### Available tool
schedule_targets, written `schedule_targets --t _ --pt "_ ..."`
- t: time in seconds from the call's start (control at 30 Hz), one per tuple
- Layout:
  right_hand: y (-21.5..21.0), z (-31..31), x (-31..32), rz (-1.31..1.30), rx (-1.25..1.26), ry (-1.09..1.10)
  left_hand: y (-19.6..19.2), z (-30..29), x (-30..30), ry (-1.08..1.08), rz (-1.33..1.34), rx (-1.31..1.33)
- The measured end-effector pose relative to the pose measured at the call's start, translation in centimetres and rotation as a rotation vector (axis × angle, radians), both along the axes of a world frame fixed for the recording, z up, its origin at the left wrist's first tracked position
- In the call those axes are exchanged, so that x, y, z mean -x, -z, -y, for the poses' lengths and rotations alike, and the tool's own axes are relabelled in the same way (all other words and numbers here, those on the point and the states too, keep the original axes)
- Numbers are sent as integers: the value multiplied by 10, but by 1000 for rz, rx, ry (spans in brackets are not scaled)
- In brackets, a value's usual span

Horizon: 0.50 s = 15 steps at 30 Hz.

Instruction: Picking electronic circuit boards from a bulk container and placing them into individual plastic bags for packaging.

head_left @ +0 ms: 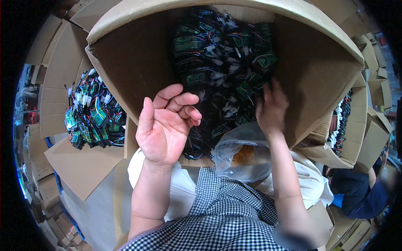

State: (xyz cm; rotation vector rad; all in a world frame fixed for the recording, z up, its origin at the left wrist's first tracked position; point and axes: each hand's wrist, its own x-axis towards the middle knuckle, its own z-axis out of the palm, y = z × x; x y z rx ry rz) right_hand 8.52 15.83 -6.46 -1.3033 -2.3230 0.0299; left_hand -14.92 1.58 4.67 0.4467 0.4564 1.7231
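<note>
My left hand [165, 131] is raised in front of the big cardboard box [130, 62], palm up. Its fingers are loosely curled and apart, and nothing lies in it. My right hand [272, 108] reaches into the box at its right side, slightly blurred, fingers stretched out beside the heap; I see nothing held. Inside lie many green circuit boards [266, 62] with black wires and white connectors [217, 77], partly in shadow. Below, next to my right forearm, a clear plastic bag [226, 161] holds orange rubber bands [244, 154].
To the left, an open carton [63, 79] holds another heap of wired circuit boards [94, 113]. At the right, a further carton [322, 150] contains black cables with white connectors [338, 125]. Beyond it a person in dark clothes [356, 190] sits low. More cardboard boxes [370, 134] stand around.
</note>
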Motion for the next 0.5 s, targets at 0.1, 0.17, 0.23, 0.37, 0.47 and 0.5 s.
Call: schedule_targets --t 0.1,0.17,0.23,0.37,0.47,0.5 --pt "87 -43 13 62 383 101 -1 -7 -1 7 25 -22" --pt "118 -45 19 12 386 154 0 -10 -1 -19 58 -35" --pt "118 -40 31 -41 394 199 -2 -7 3 -38 75 -33" --pt "98 -34 31 -62 470 163 -4 -1 10 -77 23 -9" --pt "80 -59 19 -455 706 199 -5 -1 6 -128 67 14" --pt "75 -71 13 -833 754 239 -4 -2 6 -118 76 7"
